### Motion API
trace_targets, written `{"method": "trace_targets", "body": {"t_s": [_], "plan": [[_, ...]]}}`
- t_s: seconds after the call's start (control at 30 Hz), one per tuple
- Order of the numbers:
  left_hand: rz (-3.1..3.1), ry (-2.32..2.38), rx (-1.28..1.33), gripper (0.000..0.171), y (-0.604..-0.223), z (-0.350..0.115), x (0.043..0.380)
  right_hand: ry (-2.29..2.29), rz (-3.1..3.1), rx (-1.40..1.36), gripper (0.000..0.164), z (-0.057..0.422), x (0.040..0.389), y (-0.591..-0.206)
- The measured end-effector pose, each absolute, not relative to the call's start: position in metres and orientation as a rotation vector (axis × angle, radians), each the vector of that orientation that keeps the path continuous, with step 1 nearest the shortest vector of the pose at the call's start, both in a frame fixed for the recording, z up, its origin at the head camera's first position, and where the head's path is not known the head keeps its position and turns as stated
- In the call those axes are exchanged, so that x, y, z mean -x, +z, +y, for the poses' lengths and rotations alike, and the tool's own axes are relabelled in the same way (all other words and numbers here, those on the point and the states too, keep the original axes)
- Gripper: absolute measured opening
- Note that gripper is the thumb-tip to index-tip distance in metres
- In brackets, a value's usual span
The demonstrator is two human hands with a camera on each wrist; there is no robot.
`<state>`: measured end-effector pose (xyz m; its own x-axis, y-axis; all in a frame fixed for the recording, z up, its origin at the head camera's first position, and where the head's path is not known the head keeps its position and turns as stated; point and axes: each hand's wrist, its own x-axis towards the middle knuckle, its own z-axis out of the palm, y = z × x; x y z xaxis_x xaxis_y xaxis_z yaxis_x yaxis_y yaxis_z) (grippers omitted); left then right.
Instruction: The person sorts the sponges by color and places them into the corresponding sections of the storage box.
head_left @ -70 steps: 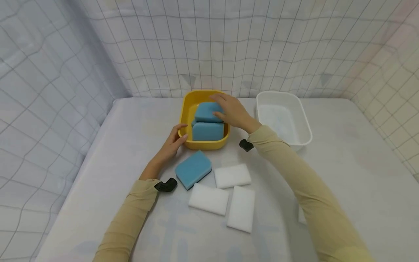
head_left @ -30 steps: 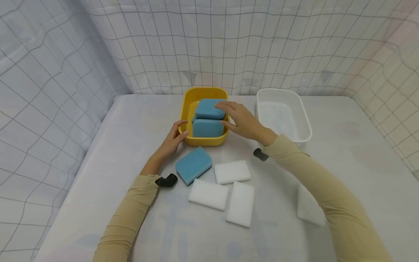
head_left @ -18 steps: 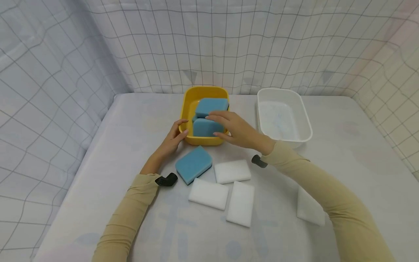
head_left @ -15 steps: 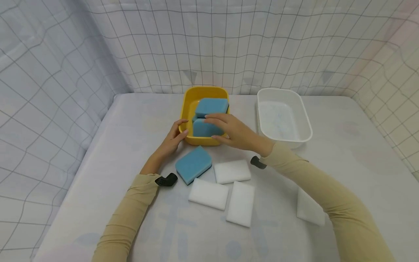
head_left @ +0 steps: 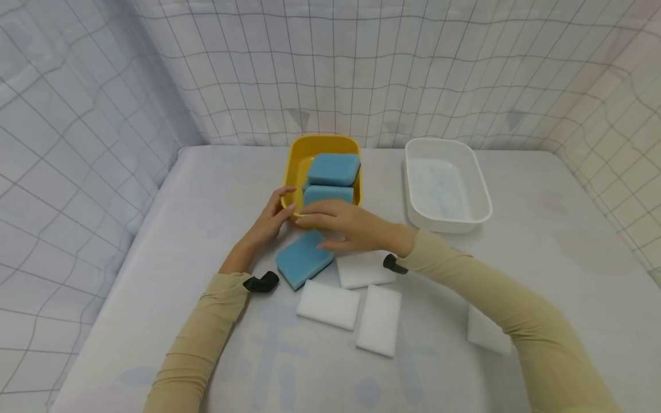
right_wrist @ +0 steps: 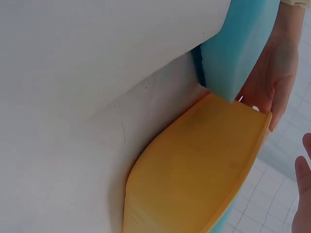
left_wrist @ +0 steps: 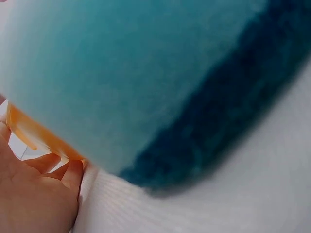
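With thumb and fingers, my left hand [head_left: 268, 221] grips the left rim of a yellow plastic tub [head_left: 296, 169]. Inside it, several blue sponges [head_left: 334, 168] are piled up. My right hand [head_left: 351, 225] hovers between the tub's front edge and a loose blue sponge [head_left: 301, 263], its fingers extended and nothing in them. That sponge has a dark scouring layer underneath; it fills much of the left wrist view. The right wrist view catches the yellow tub's outer wall [right_wrist: 194, 165] and a few right fingers at the edge.
Three white sponges [head_left: 329, 306] lie in front of the loose blue one, and another white sponge [head_left: 488, 332] is by the right forearm. A white plastic tub [head_left: 449, 183] stands back right. Grid-patterned cloth walls enclose the table.
My right hand has left the sponges in the yellow tub and come forward and left, over the loose blue sponge. The left hand stays on the rim.
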<state>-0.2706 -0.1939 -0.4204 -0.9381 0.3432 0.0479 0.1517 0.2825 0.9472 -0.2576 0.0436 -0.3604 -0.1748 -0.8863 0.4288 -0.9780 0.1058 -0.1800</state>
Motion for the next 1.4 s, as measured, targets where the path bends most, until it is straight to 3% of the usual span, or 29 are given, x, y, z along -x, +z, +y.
{"method": "trace_targets", "body": {"t_s": [0.6, 1.4], "plan": [[2.199, 1.808, -0.456, 0.046, -0.418, -0.193, 0.273, 0.393, -2.466, -2.054, 0.068, 0.028, 0.247, -0.369], [2.134, 1.848, -0.455, 0.049, -0.422, -0.197, 0.274, 0.229, -2.587, -1.979, 0.06, 0.031, 0.245, -0.368]]}}
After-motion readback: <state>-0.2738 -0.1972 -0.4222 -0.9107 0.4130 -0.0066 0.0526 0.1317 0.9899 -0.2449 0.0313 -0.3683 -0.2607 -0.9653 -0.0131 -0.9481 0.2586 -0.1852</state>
